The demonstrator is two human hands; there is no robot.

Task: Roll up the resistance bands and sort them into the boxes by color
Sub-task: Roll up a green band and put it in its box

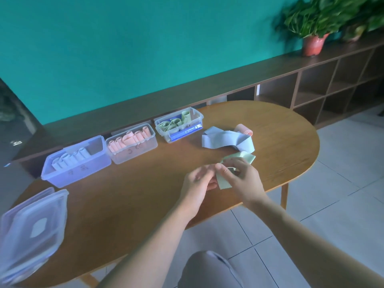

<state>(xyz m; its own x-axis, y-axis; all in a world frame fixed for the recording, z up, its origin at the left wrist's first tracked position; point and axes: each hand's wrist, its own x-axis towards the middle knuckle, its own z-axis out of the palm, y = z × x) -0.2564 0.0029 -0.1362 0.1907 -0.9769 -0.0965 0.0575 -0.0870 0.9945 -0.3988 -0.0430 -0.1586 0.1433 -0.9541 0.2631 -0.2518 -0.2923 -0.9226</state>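
A teal wall (124, 48) backs a dark cubby shelf (311, 88) with potted plants (315, 19) above pale floor tiles (342, 163).

**One head view, looking down over the table**

A single wide-angle camera sits on the person's head, facing forward and down. It looks across an oval table (270, 129) toward a teal wall (145, 48), the horizon tilted. Both hands, left (199, 181) and right (239, 179), lie near frame centre, close to the lens, forearms entering from the bottom edge. No second view shares the scene.
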